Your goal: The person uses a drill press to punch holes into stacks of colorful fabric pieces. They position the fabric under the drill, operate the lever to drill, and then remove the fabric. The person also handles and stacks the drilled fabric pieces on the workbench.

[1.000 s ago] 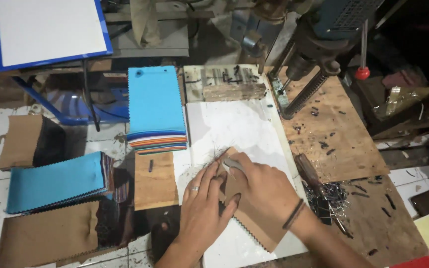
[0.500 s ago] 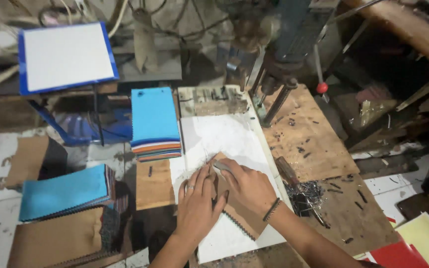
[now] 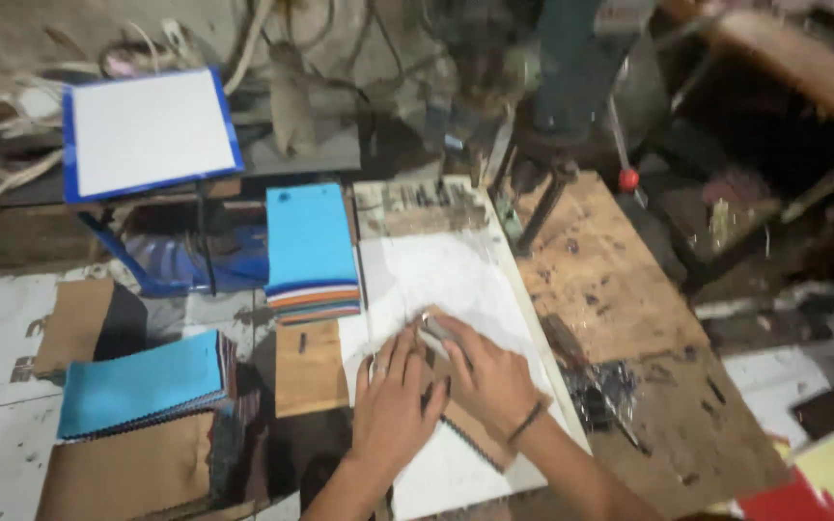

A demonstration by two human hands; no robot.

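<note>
- The left hand (image 3: pixel 393 410) lies flat, palm down, fingers together and pointing away from the person, pressing on a brown booklet (image 3: pixel 470 429) with a spiral edge.
- The right hand (image 3: pixel 489 376) lies just beside it, touching it, fingers stretched forward and a little spread over the same booklet; it grips nothing that I can see.
- The booklet sits under both palms, so most of it is hidden; its spiral edge peeks out below the right wrist, running slantwise toward the person's right. Both hands are equally near it.
- A small grey object (image 3: pixel 433 326) shows at the right fingertips; what it is cannot be told.
- Under the booklet lies a white sheet (image 3: pixel 446 275), its long side running away from the fingers.
- Left of the left hand's fingers sits a brown card (image 3: pixel 311 371); beyond it, a stack of blue swatches (image 3: pixel 311 246).
- Right of the right hand's fingers is a worn wooden board (image 3: pixel 610 280), with dark metal scraps (image 3: pixel 605 396) beside the wrist.
</note>
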